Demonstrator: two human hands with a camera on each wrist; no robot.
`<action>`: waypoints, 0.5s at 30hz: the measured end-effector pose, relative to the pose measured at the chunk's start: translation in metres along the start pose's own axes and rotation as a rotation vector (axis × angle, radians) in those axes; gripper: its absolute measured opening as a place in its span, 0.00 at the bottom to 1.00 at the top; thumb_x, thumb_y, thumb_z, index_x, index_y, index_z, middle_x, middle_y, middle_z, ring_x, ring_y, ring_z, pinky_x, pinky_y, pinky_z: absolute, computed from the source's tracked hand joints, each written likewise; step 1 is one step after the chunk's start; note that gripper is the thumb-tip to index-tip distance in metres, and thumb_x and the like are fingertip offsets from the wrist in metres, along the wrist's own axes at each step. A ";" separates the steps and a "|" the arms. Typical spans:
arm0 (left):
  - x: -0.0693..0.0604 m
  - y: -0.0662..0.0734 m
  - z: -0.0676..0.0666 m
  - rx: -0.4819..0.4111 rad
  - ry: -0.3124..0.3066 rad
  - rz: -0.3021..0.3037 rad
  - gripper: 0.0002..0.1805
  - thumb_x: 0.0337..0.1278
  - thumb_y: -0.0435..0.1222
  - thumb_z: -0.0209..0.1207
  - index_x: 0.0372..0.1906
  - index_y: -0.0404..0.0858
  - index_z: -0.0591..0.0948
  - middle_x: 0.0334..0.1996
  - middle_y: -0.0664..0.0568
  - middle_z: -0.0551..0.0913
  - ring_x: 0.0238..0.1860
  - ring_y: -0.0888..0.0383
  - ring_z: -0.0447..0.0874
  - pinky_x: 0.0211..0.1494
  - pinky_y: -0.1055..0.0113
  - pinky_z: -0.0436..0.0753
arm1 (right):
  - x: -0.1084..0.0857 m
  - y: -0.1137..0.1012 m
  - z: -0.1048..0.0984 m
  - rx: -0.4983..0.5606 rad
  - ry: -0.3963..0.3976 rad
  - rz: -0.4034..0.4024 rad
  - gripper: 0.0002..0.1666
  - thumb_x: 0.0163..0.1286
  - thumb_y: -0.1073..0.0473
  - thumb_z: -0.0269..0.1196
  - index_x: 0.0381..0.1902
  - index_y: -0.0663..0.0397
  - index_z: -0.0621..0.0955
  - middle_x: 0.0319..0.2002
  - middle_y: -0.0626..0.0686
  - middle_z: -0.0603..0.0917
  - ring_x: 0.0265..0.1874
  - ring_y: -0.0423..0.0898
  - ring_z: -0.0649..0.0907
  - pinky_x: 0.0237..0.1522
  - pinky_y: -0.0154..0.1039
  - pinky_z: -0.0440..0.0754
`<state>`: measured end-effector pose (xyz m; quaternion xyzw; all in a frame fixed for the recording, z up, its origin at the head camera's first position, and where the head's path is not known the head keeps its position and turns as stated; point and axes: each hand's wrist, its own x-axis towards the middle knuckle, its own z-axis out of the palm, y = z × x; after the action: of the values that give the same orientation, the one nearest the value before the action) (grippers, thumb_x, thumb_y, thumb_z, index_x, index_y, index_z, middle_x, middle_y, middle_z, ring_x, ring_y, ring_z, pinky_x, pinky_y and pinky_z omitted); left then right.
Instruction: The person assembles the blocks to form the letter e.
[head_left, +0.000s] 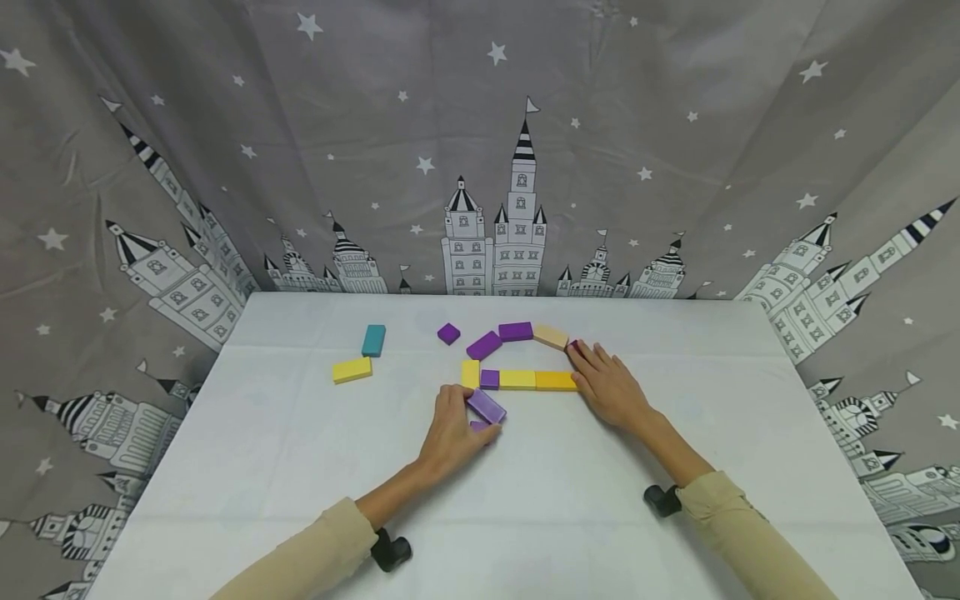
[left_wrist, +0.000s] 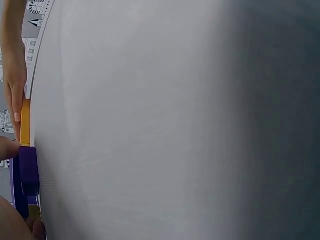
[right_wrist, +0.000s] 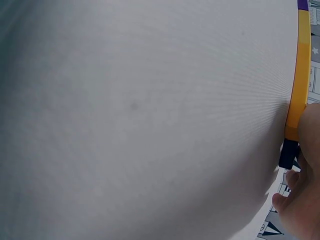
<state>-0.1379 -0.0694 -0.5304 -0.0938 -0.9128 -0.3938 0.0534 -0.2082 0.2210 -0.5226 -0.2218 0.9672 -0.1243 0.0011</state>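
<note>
In the head view my left hand (head_left: 453, 435) pinches a light purple block (head_left: 487, 406) between fingers and thumb. Part of another purple block (head_left: 478, 426) shows under it, by the thumb. The left wrist view shows the held block (left_wrist: 30, 171) between thumb and fingertips. My right hand (head_left: 613, 390) lies with fingers extended over the right end of the block outline. Its fingertips touch a mostly hidden purple block (head_left: 573, 344), and its thumb is at the orange block (head_left: 555, 381). A dark block (right_wrist: 288, 154) beyond the orange one shows beside this hand in the right wrist view.
A yellow block (head_left: 470, 373), a small purple block (head_left: 490, 380) and another yellow block (head_left: 517, 380) continue the row. Above curve purple blocks (head_left: 515, 332) and a tan block (head_left: 551, 337). Apart lie a purple cube (head_left: 448, 333), a teal block (head_left: 373, 341) and a yellow block (head_left: 352, 370).
</note>
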 end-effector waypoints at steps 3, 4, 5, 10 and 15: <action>-0.003 -0.001 -0.002 0.016 0.007 0.035 0.36 0.45 0.39 0.76 0.55 0.28 0.69 0.49 0.42 0.69 0.50 0.49 0.68 0.54 0.57 0.77 | 0.000 0.000 0.000 0.002 0.005 -0.004 0.33 0.80 0.49 0.48 0.77 0.56 0.61 0.75 0.61 0.60 0.73 0.66 0.58 0.68 0.67 0.57; -0.004 -0.001 -0.002 0.022 0.011 0.047 0.36 0.45 0.39 0.76 0.55 0.28 0.69 0.49 0.42 0.69 0.50 0.49 0.68 0.53 0.57 0.78 | 0.000 0.000 0.000 -0.001 0.005 -0.004 0.33 0.80 0.49 0.48 0.77 0.56 0.61 0.75 0.61 0.60 0.73 0.66 0.58 0.68 0.67 0.57; -0.005 -0.001 -0.003 0.024 0.014 0.057 0.36 0.45 0.38 0.76 0.55 0.28 0.69 0.49 0.42 0.69 0.49 0.49 0.68 0.52 0.57 0.78 | -0.001 0.000 0.000 -0.001 0.004 -0.002 0.33 0.80 0.49 0.48 0.77 0.56 0.61 0.75 0.61 0.59 0.73 0.65 0.58 0.68 0.67 0.57; -0.008 -0.001 -0.006 0.018 0.012 0.064 0.35 0.44 0.38 0.75 0.56 0.28 0.70 0.48 0.42 0.70 0.48 0.49 0.68 0.49 0.57 0.77 | -0.001 -0.001 0.000 -0.027 0.000 -0.005 0.33 0.80 0.50 0.47 0.77 0.56 0.61 0.76 0.61 0.59 0.73 0.65 0.58 0.68 0.66 0.57; -0.010 0.000 -0.008 0.017 -0.007 0.044 0.36 0.44 0.39 0.74 0.57 0.28 0.71 0.47 0.42 0.71 0.48 0.49 0.68 0.48 0.57 0.77 | -0.001 -0.002 -0.001 -0.056 0.007 -0.018 0.33 0.80 0.50 0.49 0.77 0.56 0.61 0.75 0.60 0.60 0.73 0.65 0.59 0.68 0.67 0.58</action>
<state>-0.1276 -0.0766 -0.5271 -0.1149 -0.9140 -0.3846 0.0595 -0.2064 0.2204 -0.5212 -0.2298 0.9683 -0.0977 -0.0094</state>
